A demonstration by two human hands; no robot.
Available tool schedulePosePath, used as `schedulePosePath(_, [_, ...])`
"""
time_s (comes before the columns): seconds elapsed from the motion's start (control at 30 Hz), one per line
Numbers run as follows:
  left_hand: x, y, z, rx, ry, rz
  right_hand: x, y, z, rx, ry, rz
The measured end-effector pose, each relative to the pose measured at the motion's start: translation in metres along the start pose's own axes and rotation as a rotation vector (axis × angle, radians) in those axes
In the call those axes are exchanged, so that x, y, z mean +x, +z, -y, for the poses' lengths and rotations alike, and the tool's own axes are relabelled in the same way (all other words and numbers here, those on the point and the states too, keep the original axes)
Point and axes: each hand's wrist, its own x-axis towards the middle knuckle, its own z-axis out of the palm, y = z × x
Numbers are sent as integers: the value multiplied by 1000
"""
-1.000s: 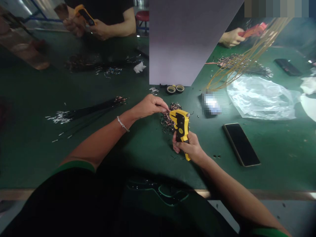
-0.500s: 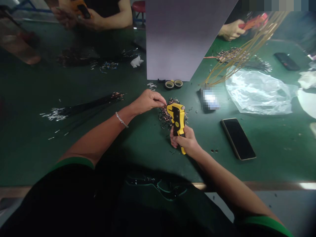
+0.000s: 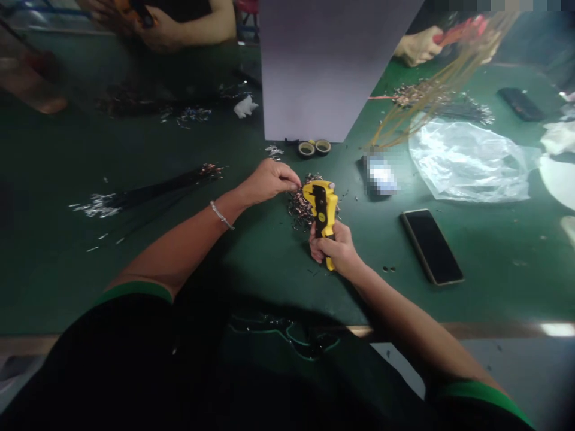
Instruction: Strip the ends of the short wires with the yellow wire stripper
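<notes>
My right hand [image 3: 335, 244] is wrapped around the handles of a yellow and black wire stripper [image 3: 320, 203], its head pointing away from me. At the left side of that head, my left hand [image 3: 274, 179] is closed in a pinch, thumb against forefinger. Whatever lies between those fingertips is too small to make out. Beneath the tool is a heap of short dark and coppery wire scraps [image 3: 300, 209]. A bundle of black wires [image 3: 157, 193] with silvery and coppery ends lies to the left of my left hand.
Two tape rolls [image 3: 314, 148] sit by an upright grey panel [image 3: 314, 72]. To the right are a phone [image 3: 432, 246], a blurred-out item [image 3: 380, 175] and a clear plastic bag [image 3: 476, 161]. Across the green table [image 3: 251, 263], other people's hands [image 3: 420, 46] hold tools, and yellowish wires hang there.
The whole view has shifted slightly, so things sit a little higher. My hands keep nearly the same places, with the stripper still in my right hand and my left still pinched beside its head.
</notes>
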Motion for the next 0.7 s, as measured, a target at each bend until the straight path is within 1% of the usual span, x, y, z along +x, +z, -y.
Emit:
schedulePosePath(0.1, [-1, -2, -1, 1, 11, 6, 1, -1, -1, 21, 1, 4])
schedulePosePath(0.2, [-1, -4, 0, 12, -5, -38, 0, -5, 1, 50, 2, 50])
schedulePosePath(0.33, [-3, -6, -2, -10, -7, -43, -2, -10, 7, 68, -32, 6])
schedulePosePath(0.5, [-7, -7, -10, -11, 12, -91, -2, -12, 13, 63, -55, 23])
schedulePosePath(0.7, [-11, -2, -22, 34, 35, -173, 1, -13, 13, 30, -79, 34])
